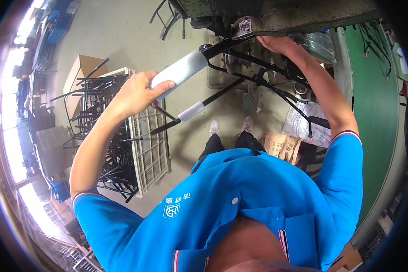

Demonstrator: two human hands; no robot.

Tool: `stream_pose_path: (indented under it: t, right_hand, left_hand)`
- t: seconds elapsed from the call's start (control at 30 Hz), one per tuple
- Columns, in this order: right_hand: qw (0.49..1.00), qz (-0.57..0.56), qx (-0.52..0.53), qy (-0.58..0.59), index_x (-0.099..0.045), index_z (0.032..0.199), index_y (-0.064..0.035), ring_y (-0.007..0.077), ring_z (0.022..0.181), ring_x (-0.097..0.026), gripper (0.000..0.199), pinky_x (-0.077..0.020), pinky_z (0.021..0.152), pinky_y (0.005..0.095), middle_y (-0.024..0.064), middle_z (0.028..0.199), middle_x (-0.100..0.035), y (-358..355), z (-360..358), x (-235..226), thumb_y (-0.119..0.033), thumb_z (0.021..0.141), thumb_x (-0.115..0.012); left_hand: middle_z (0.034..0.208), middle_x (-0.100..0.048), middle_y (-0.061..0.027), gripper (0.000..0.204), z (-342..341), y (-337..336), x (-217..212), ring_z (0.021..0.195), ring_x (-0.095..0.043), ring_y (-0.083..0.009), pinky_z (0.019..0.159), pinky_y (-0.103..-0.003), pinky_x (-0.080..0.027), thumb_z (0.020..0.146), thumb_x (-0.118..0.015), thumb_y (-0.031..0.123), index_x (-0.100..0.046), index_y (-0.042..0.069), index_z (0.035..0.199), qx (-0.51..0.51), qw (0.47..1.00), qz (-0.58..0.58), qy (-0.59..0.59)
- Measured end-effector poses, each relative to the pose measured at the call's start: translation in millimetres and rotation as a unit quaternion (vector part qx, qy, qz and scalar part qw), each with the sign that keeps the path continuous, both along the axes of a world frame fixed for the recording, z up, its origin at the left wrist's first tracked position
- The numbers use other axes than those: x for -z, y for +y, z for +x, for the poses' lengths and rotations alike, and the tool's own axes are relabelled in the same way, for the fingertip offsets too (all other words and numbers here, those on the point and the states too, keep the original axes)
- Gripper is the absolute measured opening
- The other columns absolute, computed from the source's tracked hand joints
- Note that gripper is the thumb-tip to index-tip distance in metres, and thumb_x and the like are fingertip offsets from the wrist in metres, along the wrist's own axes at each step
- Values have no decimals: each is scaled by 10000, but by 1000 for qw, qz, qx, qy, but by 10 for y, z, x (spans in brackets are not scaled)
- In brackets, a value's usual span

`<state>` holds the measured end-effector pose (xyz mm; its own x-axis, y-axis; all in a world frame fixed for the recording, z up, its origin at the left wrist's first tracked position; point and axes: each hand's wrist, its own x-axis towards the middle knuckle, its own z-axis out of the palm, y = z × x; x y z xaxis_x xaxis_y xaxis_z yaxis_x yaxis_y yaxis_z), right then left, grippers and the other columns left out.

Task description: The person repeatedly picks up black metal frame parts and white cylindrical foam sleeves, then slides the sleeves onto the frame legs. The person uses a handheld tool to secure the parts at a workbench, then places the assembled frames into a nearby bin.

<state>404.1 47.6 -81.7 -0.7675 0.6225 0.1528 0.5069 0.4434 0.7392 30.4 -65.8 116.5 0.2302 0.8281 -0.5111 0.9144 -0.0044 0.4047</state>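
- The black tubular frame hangs slanted before the person, above the pale floor; a wide silvery sleeve is around its thick upper tube, and a smaller white sleeve around its lower one.
- At the frame's left end, the left hand grips the silvery sleeve, thumb on top.
- At the frame's upper right, the right hand reaches to the edge of a worn, dark machine; its fingertips are hidden, so I cannot tell whether they grip.
- Left of the frame: a white grid-walled crate, a heap of black tubes, an open cardboard box and, farther off, bright windows.
- Right of the frame: a long green surface.
- Below the frame's right part: a brown paper sack.
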Motion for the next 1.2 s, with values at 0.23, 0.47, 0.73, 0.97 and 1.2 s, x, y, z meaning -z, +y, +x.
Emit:
stream_pose_path:
  t: [0.23,0.47,0.73,0.97,1.2]
  right_hand:
    - [981,-143,86,96,-446,1147,-50,307,1117,-491,334,-379,943,400,150,1191,-517,4,-74,-114,-292,919,-414]
    - [747,-350,204,527,-521,1065,-31,264,983,-580,407,-461,870,373,160,1046,-586,-647,204,-1014,-303,790,-648]
    - [645,-452,410,461,-591,1009,3,306,822,-640,333,-470,781,355,151,871,-652,-1831,1125,-524,-201,761,-678]
    - [563,-505,395,521,-570,1070,6,376,852,-605,330,-459,752,387,215,840,-628,-2129,798,-758,-170,797,-628]
    - [590,-482,358,539,-570,1070,11,395,860,-599,326,-463,743,396,247,842,-617,-2199,812,-502,-157,795,-624]
  left_hand:
    - [667,-581,-116,483,70,21,124,600,-602,-173,579,-314,-465,855,-586,423,-591,-59,877,16,999,-15,40]
    - [596,-605,-109,531,-174,-20,693,601,-626,-211,606,-341,-474,822,-561,527,-619,0,834,-24,998,-18,-46]
    - [619,-602,-93,563,-151,89,788,565,-605,-167,590,-315,-475,818,-561,551,-633,-6,847,-24,996,-23,-81]
    - [640,-597,-87,585,-335,152,1141,564,-597,-152,534,-285,-469,803,-577,565,-639,-14,861,-23,983,-63,-169]
    - [671,-587,-89,598,-396,244,1317,573,-567,-159,518,-287,-470,780,-609,564,-640,-25,881,-44,978,-74,-188]
